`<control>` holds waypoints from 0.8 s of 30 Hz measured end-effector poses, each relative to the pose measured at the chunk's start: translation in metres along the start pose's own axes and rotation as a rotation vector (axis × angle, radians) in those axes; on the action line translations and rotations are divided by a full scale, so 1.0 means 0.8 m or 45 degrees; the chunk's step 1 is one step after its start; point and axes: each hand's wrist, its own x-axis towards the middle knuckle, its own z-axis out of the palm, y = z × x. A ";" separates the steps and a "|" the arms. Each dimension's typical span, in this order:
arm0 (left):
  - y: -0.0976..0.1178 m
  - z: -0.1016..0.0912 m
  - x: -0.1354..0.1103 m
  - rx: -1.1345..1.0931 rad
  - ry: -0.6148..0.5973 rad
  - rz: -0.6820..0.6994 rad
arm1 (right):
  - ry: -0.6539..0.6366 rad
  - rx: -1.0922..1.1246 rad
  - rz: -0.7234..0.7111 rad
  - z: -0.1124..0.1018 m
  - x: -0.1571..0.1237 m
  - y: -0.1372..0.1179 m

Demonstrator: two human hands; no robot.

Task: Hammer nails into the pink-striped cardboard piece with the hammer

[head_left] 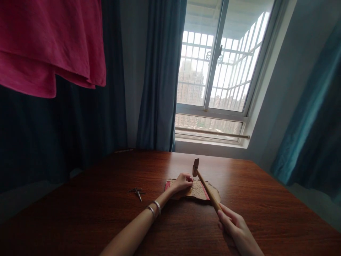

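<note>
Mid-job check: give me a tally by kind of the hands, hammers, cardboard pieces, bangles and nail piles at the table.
Hands: 2 (left hand, right hand)
Hammer: 1
Cardboard: 1
Bangles: 2
Nail pile: 1 (nails overlap, so I can't count them singly)
Total: 7

Two silvery bangles (159,208), left wrist (165,197)

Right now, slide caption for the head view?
Right hand grips a hammer; left hand at a cardboard piece; nails clustered on the wood-grain table.
</note>
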 end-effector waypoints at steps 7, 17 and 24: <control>-0.002 -0.004 0.001 -0.006 -0.070 0.038 | 0.078 0.032 -0.012 -0.004 0.002 0.008; -0.012 -0.003 0.005 -0.027 -0.096 0.005 | 0.034 0.025 -0.009 -0.002 0.000 0.004; -0.009 -0.003 0.005 -0.065 -0.109 -0.036 | 0.026 0.008 0.002 -0.002 0.002 0.006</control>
